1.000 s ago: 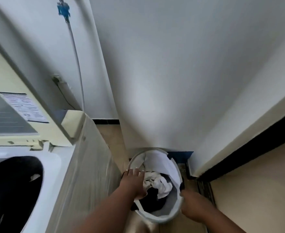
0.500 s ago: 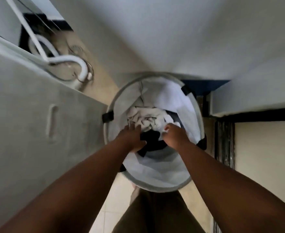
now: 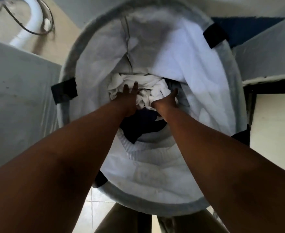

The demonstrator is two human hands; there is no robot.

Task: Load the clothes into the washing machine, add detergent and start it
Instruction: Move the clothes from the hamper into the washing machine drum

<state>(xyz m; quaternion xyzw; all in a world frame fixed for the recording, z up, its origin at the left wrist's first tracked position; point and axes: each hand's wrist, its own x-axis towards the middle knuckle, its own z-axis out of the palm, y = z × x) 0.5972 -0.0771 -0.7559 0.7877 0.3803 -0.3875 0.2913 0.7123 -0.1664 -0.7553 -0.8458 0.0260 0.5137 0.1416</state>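
- Your left hand (image 3: 127, 100) has gone deeper into the round grey fabric laundry basket (image 3: 71, 68); fingers spread flat on the crumpled white clothes (image 3: 146, 91)
- Your right hand (image 3: 166, 102) now reaches in beside it, fingers straight; nothing gripped yet, so loading hasn't begun

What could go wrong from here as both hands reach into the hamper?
The left hand lies flat on the white clothes, so it may lift little. The dark garment beneath could be left behind. The liner sags inward and may get pulled up with the load.
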